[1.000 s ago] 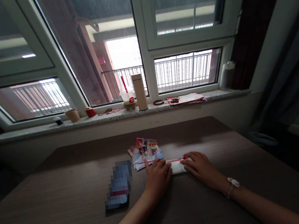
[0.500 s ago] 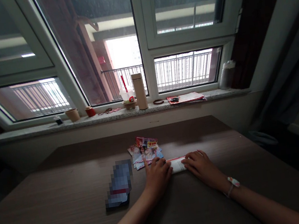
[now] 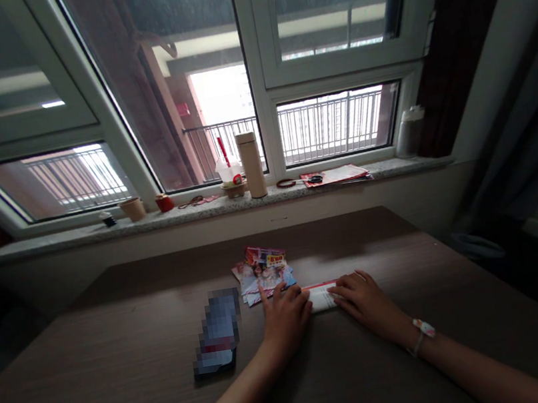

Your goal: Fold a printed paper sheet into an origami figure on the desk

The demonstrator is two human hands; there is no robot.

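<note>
A folded sheet of paper (image 3: pixel 321 299), white with a red strip along its far edge and small print, lies on the brown table (image 3: pixel 132 336). My left hand (image 3: pixel 286 317) holds its left end, fingers bent over it and the thumb at the near side. At the right end my right hand (image 3: pixel 367 301), with a bracelet on the wrist, holds the paper the same way. Both ends are hidden under the fingers. Just beyond my left hand lies a small pile of colourful printed leaflets (image 3: pixel 264 273). Left of that hand is a pixelated, phone-shaped object (image 3: pixel 218 333).
Behind the table runs a stone windowsill (image 3: pixel 191 220). On it stand a beige thermos (image 3: pixel 252 167), a cup with a red straw (image 3: pixel 230 172), a paper cup (image 3: pixel 133 210), a red jar (image 3: pixel 165 203), scissors (image 3: pixel 315 179) on papers (image 3: pixel 343 175), and a bottle (image 3: pixel 409 133).
The view has shifted very slightly. Both hands stay on the folded paper, with only slight finger movement; the leaflets and the pixelated object lie where they were.
</note>
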